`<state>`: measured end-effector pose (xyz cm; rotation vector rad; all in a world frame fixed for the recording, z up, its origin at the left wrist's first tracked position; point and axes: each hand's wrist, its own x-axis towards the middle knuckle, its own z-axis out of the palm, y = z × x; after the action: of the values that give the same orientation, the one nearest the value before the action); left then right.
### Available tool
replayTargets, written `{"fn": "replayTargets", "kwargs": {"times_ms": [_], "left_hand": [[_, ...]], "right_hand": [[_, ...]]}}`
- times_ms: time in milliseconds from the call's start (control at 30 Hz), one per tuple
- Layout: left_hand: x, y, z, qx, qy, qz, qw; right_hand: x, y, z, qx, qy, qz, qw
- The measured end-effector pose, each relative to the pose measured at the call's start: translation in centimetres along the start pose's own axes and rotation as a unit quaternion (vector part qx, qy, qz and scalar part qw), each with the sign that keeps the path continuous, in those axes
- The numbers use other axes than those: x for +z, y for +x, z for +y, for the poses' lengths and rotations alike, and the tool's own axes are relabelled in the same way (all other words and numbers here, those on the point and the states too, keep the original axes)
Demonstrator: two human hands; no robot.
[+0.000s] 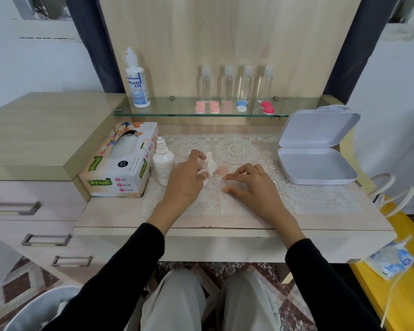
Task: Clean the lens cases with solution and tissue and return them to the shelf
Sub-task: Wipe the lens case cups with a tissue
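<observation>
Surface: a pale wood worktop (320, 218), its front edge nearest the person. Bare strips ran along the front and to the right of a lace mat (237, 149).

Limits: a tissue box (120, 163) closed off the left side. An open white box (318, 149), lid tilted back, took the right rear corner. Free room lay between them over the middle of the mat. Three drawers (29, 207) stood left of the worktop.

Hands: the left hand (189, 177) pinched a crumpled tissue (209, 166) between thumb and fingers. The right hand (251, 185) lay on the mat, fingers straight and a little spread, tips pointing left.

Task item: one pale pink lens case (221, 170) lay on the mat between the two hands. It was blurred, so contact with the right fingertips could not be told.

Beside the left hand: a small white bottle (163, 163), upright, label unreadable.

Above the rear edge was a glass shelf (153, 113):
- At its left end stood a solution bottle (136, 80).
- To the right stood four clear bottles (227, 84) in a row.
- Along the front lip sat two pink cases (200, 108), a blue-and-white case (241, 106) and a red case (267, 108).

Writing: "DREAM EYE" on the solution bottle; "Mysoft" and "Soft Facial Tissue" on the tissue box.
</observation>
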<state>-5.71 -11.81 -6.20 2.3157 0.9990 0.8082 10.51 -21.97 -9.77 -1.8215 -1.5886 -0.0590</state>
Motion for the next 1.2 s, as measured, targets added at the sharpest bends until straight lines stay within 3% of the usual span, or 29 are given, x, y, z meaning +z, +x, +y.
{"fn": "replayTargets", "kwargs": {"times_ms": [167, 367, 700, 800, 900, 1033, 1200], "left_hand": [[0.3, 0.5, -0.3, 0.052, 0.098, -0.061, 0.992], [-0.9, 1.3, -0.8, 0.049, 0.080, -0.219, 0.971], [-0.5, 1.1, -0.3, 0.028, 0.143, -0.216, 0.965], [-0.7, 0.8, 0.0, 0.004, 0.090, -0.214, 0.973], [-1.4, 0.4, 0.1, -0.052, -0.043, -0.215, 0.974], [-1.7, -0.3, 0.0, -0.134, -0.230, -0.237, 0.934], [-1.4, -0.6, 0.1, -0.152, -0.227, -0.213, 0.938]], "right_hand": [[0.0, 0.0, 0.1, 0.000, 0.004, -0.001, 1.000], [0.0, 0.0, 0.1, 0.005, -0.004, -0.004, 1.000], [-0.3, 0.0, -0.2, -0.017, 0.014, -0.027, 0.999], [-0.5, -0.2, -0.2, -0.018, 0.030, -0.015, 0.999], [-0.7, -0.3, -0.5, -0.011, 0.035, -0.009, 0.999], [-0.9, -0.3, -0.6, -0.019, 0.039, 0.000, 0.999], [-1.0, -0.4, -0.9, -0.022, 0.051, 0.003, 0.998]]}}
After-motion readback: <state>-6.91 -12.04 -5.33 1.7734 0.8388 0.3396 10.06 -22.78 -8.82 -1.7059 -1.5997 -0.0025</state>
